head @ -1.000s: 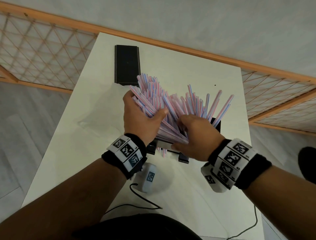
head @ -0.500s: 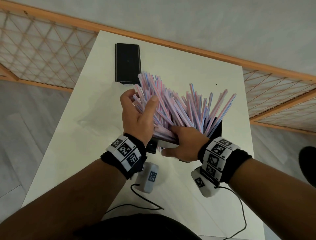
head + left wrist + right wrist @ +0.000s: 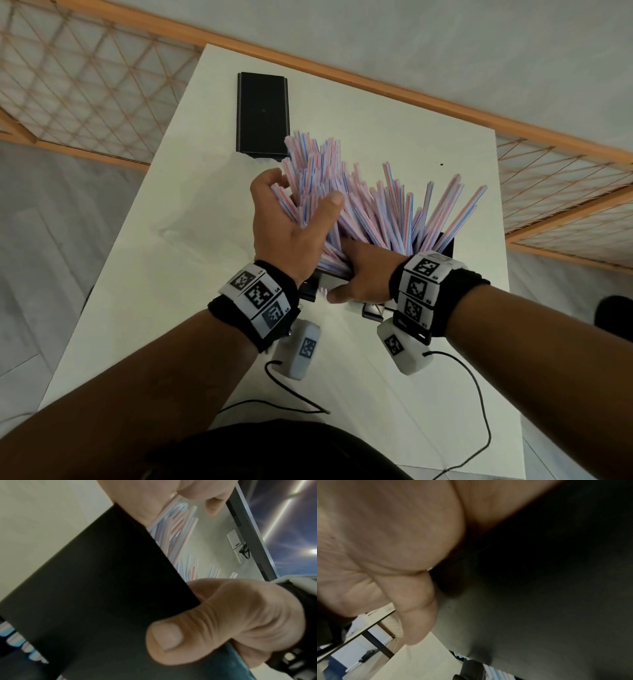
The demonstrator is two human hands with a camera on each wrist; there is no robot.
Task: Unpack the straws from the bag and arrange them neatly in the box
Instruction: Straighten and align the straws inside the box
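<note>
A big fan of pink-and-blue striped straws stands tilted in a black box on the white table. My left hand grips a bunch at the fan's left side, thumb across the front and fingers curled behind. My right hand holds the box's near wall. In the left wrist view its thumb presses the outside of the box while its fingers go over the rim among the straws. The right wrist view is filled by my palm and the dark box. A clear plastic bag lies flat left of the box.
A black lid lies flat at the table's far left, just beyond the straw tips. Wrist-camera cables trail over the near table. An orange-framed mesh fence runs round the table's far sides.
My right hand has dropped from the straw bundle to the box's near wall. My left hand has slid higher up the left bunch, and the fan stands more upright.
</note>
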